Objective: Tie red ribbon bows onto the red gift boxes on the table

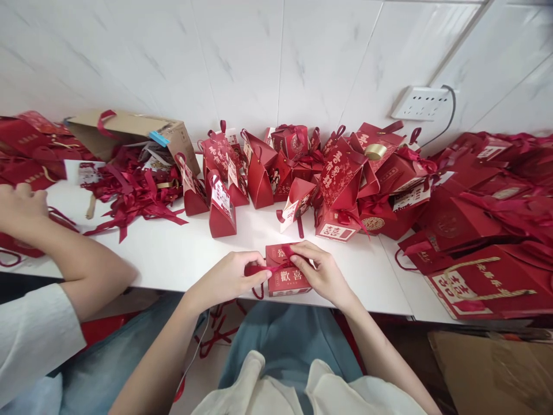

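Note:
A red gift box [290, 282] with pale Chinese characters lies at the table's front edge, between my hands. Across its top runs a dark red ribbon [280, 267]. My left hand [239, 274] pinches the ribbon at the box's left side, thumb and forefinger together. On the right, my right hand [317, 268] has its fingers closed on the ribbon over the box's upper right, and its palm side rests near the box edge. A ribbon loop [258, 291] hangs at the box's left side, below my left fingers.
Several finished-looking red boxes [222, 210] stand behind. A cardboard box [129, 129] and a ribbon heap [142, 190] lie left. More red boxes [488, 276] are piled right. A co-worker's arm [86, 253] reaches in from the left. A power strip [421, 104] is on the wall.

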Available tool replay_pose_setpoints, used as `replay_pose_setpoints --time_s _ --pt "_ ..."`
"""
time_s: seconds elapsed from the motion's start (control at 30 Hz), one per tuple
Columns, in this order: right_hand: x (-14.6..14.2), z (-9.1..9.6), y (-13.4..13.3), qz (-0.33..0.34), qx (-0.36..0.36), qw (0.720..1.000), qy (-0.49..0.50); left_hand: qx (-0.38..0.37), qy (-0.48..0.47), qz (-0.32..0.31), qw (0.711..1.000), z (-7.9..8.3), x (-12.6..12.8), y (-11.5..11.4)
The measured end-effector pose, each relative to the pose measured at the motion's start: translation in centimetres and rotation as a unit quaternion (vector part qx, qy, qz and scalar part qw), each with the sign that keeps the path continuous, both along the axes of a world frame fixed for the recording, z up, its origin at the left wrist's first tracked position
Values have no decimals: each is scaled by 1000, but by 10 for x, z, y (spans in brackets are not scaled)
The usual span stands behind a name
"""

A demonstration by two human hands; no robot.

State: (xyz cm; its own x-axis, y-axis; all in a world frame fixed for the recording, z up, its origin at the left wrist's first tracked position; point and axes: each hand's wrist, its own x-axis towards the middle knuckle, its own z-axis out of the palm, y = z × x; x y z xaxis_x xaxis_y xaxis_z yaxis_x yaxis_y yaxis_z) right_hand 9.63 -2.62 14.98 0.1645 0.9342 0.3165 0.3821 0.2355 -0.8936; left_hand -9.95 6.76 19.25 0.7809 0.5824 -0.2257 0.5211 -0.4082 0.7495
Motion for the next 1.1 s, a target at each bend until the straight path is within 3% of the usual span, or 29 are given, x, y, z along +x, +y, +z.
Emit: replay_pose_setpoints --time_s 0.13,0.33,0.47,0.6,0.87,1.0,1.1 --pt "-1 0 -2 12 -5 999 -47 75 9 -23 997 9 4 0" --pt "-9 2 1 -84 -43 996 4 177 16 -87 980 27 12 3" --pt "-11 3 2 -56 -70 996 21 241 29 -144 959 39 21 4" --pt "-10 5 2 -34 -47 998 -13 293 18 -185 938 46 33 5" --pt "-7 6 2 -6 -16 998 -66 286 -74 -237 925 39 49 24" --pt "-5 7 3 17 -11 998 -67 245 -112 -219 938 29 54 33" --pt "-4 7 3 29 -13 998 -61 169 -138 -171 961 15 55 41"
